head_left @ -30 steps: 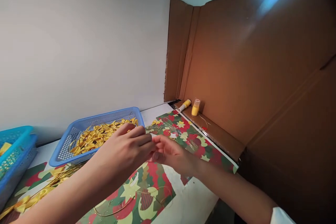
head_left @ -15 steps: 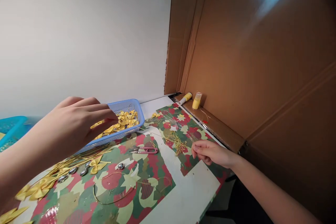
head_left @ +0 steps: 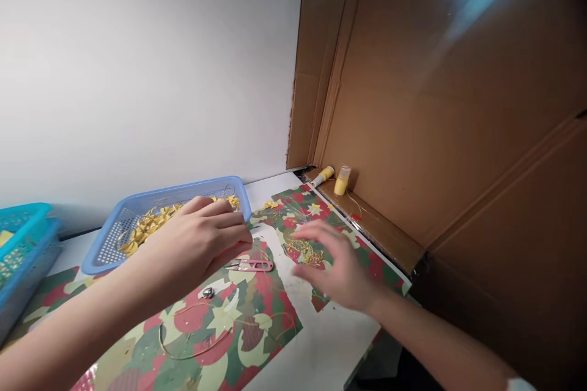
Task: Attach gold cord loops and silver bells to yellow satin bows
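My left hand [head_left: 208, 238] hovers over the table in front of the blue basket [head_left: 103, 250], its fingers bent and pressed together; whatever is between the tips is hidden. My right hand [head_left: 337, 266] is slightly blurred and open, thumb and fingers apart. Just beyond its fingertips lies a heap of short golden cord scraps [head_left: 305, 252]. Pink thread snips [head_left: 252, 265] rest on the patterned covering below my left fingertips. Nearer to me are a silver heart-shaped piece [head_left: 208, 292] and a curved length of gold cord [head_left: 177, 355]. Yellow ribbon bows [head_left: 147, 229] fill part of the basket.
Turquoise and blue baskets [head_left: 27, 256] stand at the left edge. Two yellow thread spools [head_left: 342, 182] are at the back by the cardboard wall [head_left: 413, 104], which closes off the right side. A yellow bow [head_left: 271, 204] lies beside the basket.
My left hand has moved right and slightly down, uncovering more of the basket. My right hand has moved left toward the scraps, its fingers going from curled to spread.
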### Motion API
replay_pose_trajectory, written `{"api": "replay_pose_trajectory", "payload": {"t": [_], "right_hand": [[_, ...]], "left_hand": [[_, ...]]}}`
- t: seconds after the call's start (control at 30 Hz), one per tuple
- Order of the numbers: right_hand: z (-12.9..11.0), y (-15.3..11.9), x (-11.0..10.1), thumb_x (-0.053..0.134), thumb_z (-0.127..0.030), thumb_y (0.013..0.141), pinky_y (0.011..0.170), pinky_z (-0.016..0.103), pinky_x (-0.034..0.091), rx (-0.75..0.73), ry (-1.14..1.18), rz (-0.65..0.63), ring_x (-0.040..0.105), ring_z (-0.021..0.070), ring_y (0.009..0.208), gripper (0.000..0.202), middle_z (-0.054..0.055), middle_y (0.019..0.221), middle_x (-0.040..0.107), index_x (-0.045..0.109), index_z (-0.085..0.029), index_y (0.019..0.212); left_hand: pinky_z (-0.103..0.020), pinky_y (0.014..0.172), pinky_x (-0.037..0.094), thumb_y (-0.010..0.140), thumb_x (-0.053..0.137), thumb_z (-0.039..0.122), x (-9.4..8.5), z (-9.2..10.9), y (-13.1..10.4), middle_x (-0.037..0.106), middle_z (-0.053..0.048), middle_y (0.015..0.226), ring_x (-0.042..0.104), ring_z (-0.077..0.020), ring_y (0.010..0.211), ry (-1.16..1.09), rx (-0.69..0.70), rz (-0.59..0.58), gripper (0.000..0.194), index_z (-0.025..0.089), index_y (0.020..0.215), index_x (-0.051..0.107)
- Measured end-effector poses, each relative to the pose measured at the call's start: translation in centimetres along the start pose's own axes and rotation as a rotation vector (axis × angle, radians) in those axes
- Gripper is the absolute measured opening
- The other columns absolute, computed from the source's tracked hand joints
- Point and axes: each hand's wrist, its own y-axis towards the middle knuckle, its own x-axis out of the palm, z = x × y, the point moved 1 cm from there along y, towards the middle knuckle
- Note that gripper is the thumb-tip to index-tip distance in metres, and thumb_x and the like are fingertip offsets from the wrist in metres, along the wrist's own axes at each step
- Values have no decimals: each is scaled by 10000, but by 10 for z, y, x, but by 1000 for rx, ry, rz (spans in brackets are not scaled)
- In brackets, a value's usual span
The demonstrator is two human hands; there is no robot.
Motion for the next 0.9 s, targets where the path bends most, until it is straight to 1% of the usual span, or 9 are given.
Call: {"api": "replay_pose_trajectory", "payload": {"t": [0.03, 0.1, 0.17, 0.23, 0.43, 0.67, 0.8, 0.87, 0.9], "right_hand": [[-1, 6, 16, 754, -311, 764, 925, 389, 458, -51, 58, 8, 604, 228, 1010, 289, 61, 1032, 675, 667, -252, 1033], [2, 14, 42, 734, -305, 785, 875, 382, 489, -90, 159, 116, 642, 216, 929, 157, 49, 937, 704, 697, -251, 928], [8, 15, 57, 709, -295, 810, 785, 363, 512, -86, 240, 217, 656, 204, 831, 42, 34, 833, 710, 711, -253, 810], [14, 12, 64, 713, -291, 806, 741, 352, 517, -57, 306, 286, 651, 199, 792, 50, 34, 805, 708, 717, -252, 775], [21, 3, 69, 815, -299, 688, 753, 338, 513, 56, 477, 332, 637, 199, 798, 147, 28, 804, 706, 738, -247, 802], [25, 6, 81, 839, -274, 626, 685, 296, 490, 310, 793, 372, 608, 157, 681, 119, -6, 671, 669, 731, -229, 647], [30, 1, 89, 812, -289, 657, 679, 288, 506, 268, 805, 385, 613, 154, 695, 112, -10, 688, 659, 714, -235, 650], [36, 2, 80, 764, -318, 715, 716, 296, 519, 229, 719, 366, 634, 162, 753, 116, 2, 753, 678, 695, -233, 679], [40, 5, 70, 722, -336, 758, 745, 305, 525, 213, 634, 353, 646, 168, 799, 128, 12, 812, 695, 681, -230, 698]], "left_hand": [[-333, 695, 336, 952, 449, 357, 0, 5, 1, 658, 19, 695, 559, -187, 696, 7, 19, -19, 273, 283, 797, 662], [-343, 690, 338, 976, 392, 340, 1, 12, 3, 664, 1, 713, 549, -198, 709, 26, 13, -51, 314, 261, 814, 648], [-346, 692, 343, 974, 404, 337, 3, 15, 2, 675, -6, 737, 544, -201, 717, 28, 4, -57, 296, 254, 826, 647], [-342, 693, 346, 957, 452, 336, 6, 15, 2, 683, -2, 754, 543, -201, 719, 16, 11, -64, 245, 256, 835, 648], [-330, 690, 328, 950, 476, 330, 19, 14, 5, 677, 12, 755, 527, -200, 723, -39, 11, -65, 218, 251, 824, 635], [-338, 663, 288, 969, 407, 276, 28, 13, 6, 652, 7, 704, 487, -201, 686, 32, 53, -15, 297, 231, 762, 614], [-338, 661, 305, 963, 422, 289, 30, 15, 8, 640, 11, 677, 495, -202, 669, 42, 32, -25, 299, 230, 733, 605], [-344, 678, 333, 958, 440, 325, 29, 15, 7, 659, 5, 731, 528, -211, 700, 44, -7, -8, 253, 239, 806, 622], [-351, 693, 352, 950, 457, 355, 29, 14, 4, 673, -3, 781, 551, -221, 736, 46, -33, 13, 220, 243, 870, 628]]}}
